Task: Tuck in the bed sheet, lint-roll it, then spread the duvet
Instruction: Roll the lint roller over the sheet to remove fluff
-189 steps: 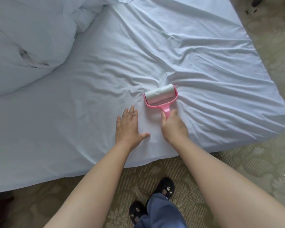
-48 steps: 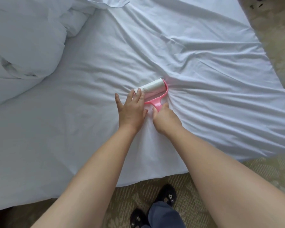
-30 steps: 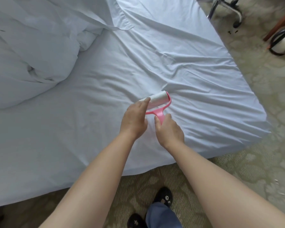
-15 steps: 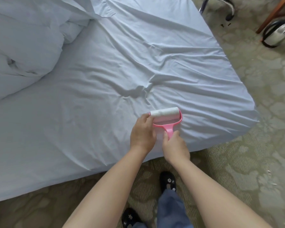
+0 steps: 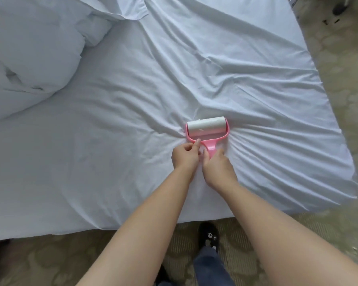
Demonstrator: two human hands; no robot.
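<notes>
A pink lint roller [image 5: 206, 129] with a white sticky drum lies on the white bed sheet [image 5: 132, 112], which bunches into folds around it. My right hand [image 5: 216, 167] grips the roller's pink handle from below. My left hand [image 5: 186, 156] sits just left of the handle, fingers curled, with fingertips touching the pink frame; whether it pinches the frame or the sheet is unclear. The white duvet [image 5: 29, 52] is heaped at the upper left of the bed.
The sheet's loose edge [image 5: 194, 220] hangs over the near side of the bed above patterned carpet [image 5: 339, 234]. My dark shoe [image 5: 208, 234] and trouser leg stand by the bed. A chair caster [image 5: 339, 9] shows at the top right.
The roller and both hands have moved further onto the bed, away from its near edge. My left hand shifted from the drum's left end down to the frame beside the handle.
</notes>
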